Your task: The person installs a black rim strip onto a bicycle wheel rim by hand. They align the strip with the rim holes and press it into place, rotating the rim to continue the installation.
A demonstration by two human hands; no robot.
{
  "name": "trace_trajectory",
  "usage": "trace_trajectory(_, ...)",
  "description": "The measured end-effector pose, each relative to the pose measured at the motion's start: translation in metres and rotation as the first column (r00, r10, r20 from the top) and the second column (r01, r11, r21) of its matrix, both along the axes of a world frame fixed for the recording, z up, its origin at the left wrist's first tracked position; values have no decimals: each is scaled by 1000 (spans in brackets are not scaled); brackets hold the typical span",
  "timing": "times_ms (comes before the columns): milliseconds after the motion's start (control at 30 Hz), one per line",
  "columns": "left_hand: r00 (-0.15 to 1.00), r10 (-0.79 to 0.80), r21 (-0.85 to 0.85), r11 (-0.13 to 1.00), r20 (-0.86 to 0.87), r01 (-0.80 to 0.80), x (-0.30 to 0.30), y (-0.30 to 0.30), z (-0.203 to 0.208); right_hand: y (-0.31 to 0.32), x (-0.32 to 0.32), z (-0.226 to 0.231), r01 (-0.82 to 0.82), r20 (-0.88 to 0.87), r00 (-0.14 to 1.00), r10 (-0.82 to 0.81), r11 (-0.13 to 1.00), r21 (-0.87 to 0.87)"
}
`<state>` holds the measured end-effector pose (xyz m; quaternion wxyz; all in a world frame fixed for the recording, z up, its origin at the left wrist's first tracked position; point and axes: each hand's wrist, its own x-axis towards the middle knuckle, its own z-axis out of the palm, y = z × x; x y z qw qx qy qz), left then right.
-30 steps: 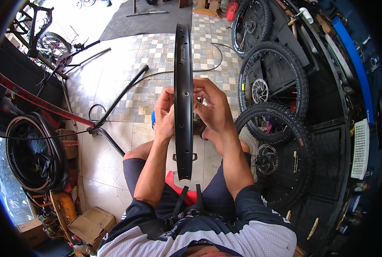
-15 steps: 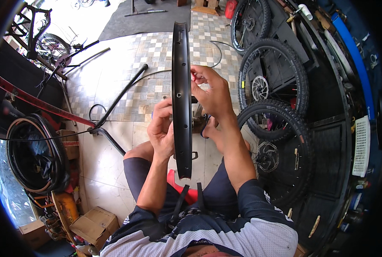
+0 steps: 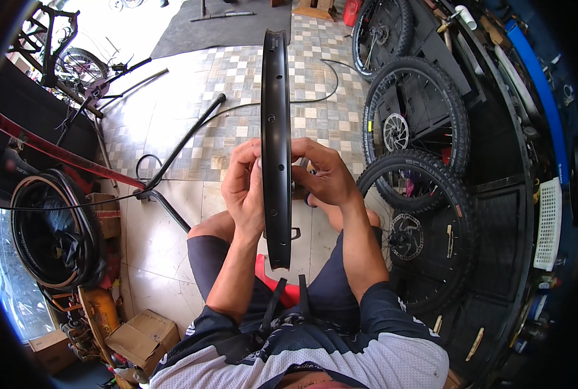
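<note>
A black bicycle wheel rim [image 3: 276,139] stands upright and edge-on before me, with several holes along its bare outer channel. My left hand [image 3: 243,185] is closed at the rim's left side, the thumb close to its edge. On the other side, my right hand [image 3: 325,172] has its fingers bent in toward the rim. The fingertips of both hands are partly hidden by the rim, and I cannot make out what they pinch. Below and behind the rim, part of a metal stand [image 3: 295,232] shows between my knees.
Wheels with knobbly tyres [image 3: 415,117] lean against black panels on the right. A black stand pole [image 3: 188,139] and a thin cable [image 3: 331,84] cross the left and far floor. Stacked tyres [image 3: 55,233] and a cardboard box [image 3: 143,337] sit at left.
My right hand has come down along the rim toward me, level with my left hand. A small red thing at its fingertips is now out of sight. The rim's holes have shifted slightly.
</note>
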<state>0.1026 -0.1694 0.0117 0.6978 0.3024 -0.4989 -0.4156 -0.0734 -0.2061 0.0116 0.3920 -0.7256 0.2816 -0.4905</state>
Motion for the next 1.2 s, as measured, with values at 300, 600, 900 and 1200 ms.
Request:
trace_trajectory(300, 1000, -14, 22, 1000, -27, 15, -1, -7, 8, -9, 4, -8, -86, 80, 993, 83, 996, 32)
trace_trajectory(600, 997, -26, 47, 998, -75, 30, -5, -12, 18, -9, 17, 9, 24, 205, 979, -24, 1000, 2)
trace_trajectory(900, 935, -329, 251, 901, -134, 353, 10, -24, -9, -3, 29, 26, 409, 18, 905, -426, 856, -317)
trace_trajectory(1200, 833, -490, 315, 773, -255, 551, 19, -57, -40, -6, 23, 36, 274, 65, 961, -267, 952, -136)
